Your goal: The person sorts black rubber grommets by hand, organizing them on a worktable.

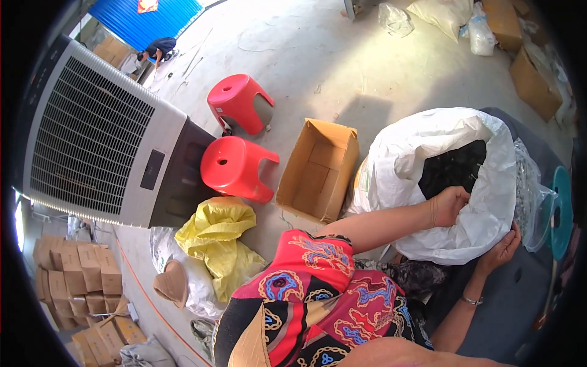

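Note:
A large white woven sack (422,131) stands at my right, its mouth rolled open around a mass of small black pieces (455,166) too dark to make out singly. My left hand (451,206) lies at the near side of the mouth, closed on the white material with its fingers curled in. Against the outside of the sack, at its near right, my right hand (502,248) has its fingers bent around the side. A clear plastic bag (531,183) sits just beyond that hand, beside a teal round disc (559,211).
An open cardboard box (318,165) stands left of the sack. Two red stools (229,165) and a large air cooler (92,134) are farther left. A yellow sack (223,232) and a brown hat (171,284) lie near my left side. Another person (160,48) crouches far off.

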A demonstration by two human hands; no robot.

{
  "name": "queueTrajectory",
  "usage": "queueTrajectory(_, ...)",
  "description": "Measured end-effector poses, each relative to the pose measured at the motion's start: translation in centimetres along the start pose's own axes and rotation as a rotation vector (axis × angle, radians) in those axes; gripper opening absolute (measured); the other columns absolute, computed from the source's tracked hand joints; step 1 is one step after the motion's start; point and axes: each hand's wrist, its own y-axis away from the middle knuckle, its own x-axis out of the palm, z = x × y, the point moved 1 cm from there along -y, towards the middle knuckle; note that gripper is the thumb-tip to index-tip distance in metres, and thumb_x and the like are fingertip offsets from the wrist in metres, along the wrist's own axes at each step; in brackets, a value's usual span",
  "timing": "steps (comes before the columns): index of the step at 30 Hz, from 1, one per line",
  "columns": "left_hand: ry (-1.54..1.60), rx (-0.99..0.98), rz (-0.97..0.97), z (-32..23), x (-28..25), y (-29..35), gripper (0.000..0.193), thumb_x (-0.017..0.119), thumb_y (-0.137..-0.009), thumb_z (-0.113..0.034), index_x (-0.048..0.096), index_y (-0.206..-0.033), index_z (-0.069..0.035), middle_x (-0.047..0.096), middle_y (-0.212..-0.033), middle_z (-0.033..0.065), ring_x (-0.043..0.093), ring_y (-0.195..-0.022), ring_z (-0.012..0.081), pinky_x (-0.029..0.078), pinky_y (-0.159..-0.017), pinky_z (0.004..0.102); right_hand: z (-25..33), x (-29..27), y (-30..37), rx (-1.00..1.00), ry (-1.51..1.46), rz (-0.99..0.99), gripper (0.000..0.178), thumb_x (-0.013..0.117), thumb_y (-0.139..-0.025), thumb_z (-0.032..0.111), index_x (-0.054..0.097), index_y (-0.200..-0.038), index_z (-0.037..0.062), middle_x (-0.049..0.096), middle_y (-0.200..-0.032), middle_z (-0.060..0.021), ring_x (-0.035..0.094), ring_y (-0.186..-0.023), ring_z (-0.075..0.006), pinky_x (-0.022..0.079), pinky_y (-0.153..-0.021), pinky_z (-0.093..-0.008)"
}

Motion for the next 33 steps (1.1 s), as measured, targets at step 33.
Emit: queueTrajectory(33, -0.509, 0.497, -0.557, -7.6, 11.2, 6.3, 0.04, 0.055, -0.072, 0.009, 0.059, -0.112, 0.008, 0.066, -0.1, 0.0178, 0.068, -0.084, 0.027, 0.057, -0.074, 0.0369, -3.3, -1.2, -1.7, 0.248, 0.022, 0.103, 0.03, 0.045, -0.103, 0.026, 0.062, -0.106, 0.0014, 0.055, -0.083, -0.0002, 0.048, -0.07, -0.0082, 0.041, -0.064, -0.0232)
